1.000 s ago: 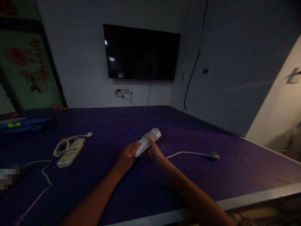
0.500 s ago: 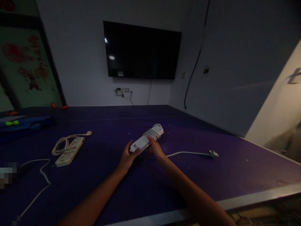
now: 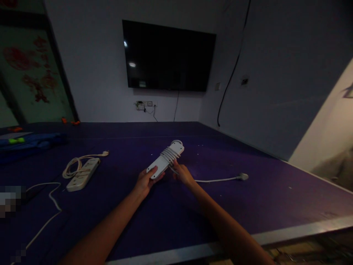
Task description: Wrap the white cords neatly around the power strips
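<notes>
A white power strip [image 3: 157, 166] is tilted above the purple tabletop, its screwed underside facing up. Several turns of its white cord [image 3: 168, 155] wrap around the upper half. My left hand [image 3: 147, 180] grips the near end, thumb on top and fingers beneath. Close by the coils, my right hand [image 3: 181, 172] is closed on the cord where it leaves the strip. From there the loose cord runs right across the table to a white plug [image 3: 243, 176]. The tips of my right fingers are partly hidden.
A second power strip [image 3: 83, 175] lies at the left with its cord looped on it. Another white cord [image 3: 52, 200] trails at the near left. Blue fabric [image 3: 41, 141] lies further back. The purple table [image 3: 264, 206] ends in a pale front edge. A television [image 3: 169, 55] hangs on the wall.
The power strip has turned from its side to show its underside and shifted slightly left. My right hand has moved off the coils onto the cord. The plug has been drawn left.
</notes>
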`<state>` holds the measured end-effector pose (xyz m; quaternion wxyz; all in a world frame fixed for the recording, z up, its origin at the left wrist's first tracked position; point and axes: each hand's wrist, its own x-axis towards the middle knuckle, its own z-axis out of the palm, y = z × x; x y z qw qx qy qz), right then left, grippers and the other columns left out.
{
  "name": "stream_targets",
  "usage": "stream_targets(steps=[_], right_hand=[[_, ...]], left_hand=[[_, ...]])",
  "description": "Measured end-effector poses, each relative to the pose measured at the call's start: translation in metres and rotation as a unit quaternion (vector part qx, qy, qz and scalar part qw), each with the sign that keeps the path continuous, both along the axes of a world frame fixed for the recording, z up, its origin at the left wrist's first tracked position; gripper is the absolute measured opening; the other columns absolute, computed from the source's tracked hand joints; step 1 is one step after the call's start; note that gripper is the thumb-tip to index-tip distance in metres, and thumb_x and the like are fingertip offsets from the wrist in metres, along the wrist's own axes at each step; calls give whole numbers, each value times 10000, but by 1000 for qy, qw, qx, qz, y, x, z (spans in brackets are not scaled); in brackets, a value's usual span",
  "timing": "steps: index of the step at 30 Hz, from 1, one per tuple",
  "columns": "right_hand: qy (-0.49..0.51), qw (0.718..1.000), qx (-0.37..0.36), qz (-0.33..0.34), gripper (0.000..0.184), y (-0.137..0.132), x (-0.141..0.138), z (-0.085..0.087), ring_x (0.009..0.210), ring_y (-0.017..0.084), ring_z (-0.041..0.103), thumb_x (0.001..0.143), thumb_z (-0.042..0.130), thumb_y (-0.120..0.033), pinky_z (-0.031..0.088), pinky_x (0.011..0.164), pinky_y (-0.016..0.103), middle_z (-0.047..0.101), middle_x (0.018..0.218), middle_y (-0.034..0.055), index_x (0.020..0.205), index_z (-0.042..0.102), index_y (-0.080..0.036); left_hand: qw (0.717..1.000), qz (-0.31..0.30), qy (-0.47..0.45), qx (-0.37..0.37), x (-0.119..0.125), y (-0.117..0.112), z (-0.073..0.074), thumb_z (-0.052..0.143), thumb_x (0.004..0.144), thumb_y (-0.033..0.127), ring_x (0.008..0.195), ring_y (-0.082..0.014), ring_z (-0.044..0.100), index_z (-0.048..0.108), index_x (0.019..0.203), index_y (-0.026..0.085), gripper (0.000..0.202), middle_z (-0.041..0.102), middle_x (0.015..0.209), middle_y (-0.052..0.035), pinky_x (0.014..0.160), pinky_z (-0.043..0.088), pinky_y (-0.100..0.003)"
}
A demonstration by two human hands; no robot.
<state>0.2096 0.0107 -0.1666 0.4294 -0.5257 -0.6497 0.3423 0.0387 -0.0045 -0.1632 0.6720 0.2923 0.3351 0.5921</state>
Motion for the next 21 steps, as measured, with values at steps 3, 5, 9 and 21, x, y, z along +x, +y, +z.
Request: stream_targets(steps=[3,5,9,21], right_hand=[[20,1000,-5,-5,846,1,-1,0,387,93,422,760,143,-785,304,446,219,445,387,-10,653,657,-121],[31,999,0,-15,848,0,-5,0,393,91,415,750,153,-794,291,444,220,441,397,-12,634,658,-122],[36,999,14,-38,827,-2,-9,0,411,94,419,736,189,-801,292,457,224,434,403,-14,595,654,-132],[87,995,-33,-40,749,0,-11,-5,365,86,404,777,233,-754,283,404,205,460,386,-6,608,610,-130]], left_hand=[[999,45,5,6,-4,6,-2,661,730,94,637,-183,677,636,872,74,146,701,761,-95,612,584,-290],[997,66,18,17,-6,10,-5,704,689,107,627,-165,667,637,853,84,179,697,746,-76,621,578,-288],[992,70,74,72,-9,14,-11,788,588,217,641,-144,647,646,856,101,324,692,753,-49,649,550,-274],[845,150,413,304,-7,-3,-6,695,668,314,788,-194,629,666,977,180,338,698,888,-54,736,488,-278]])
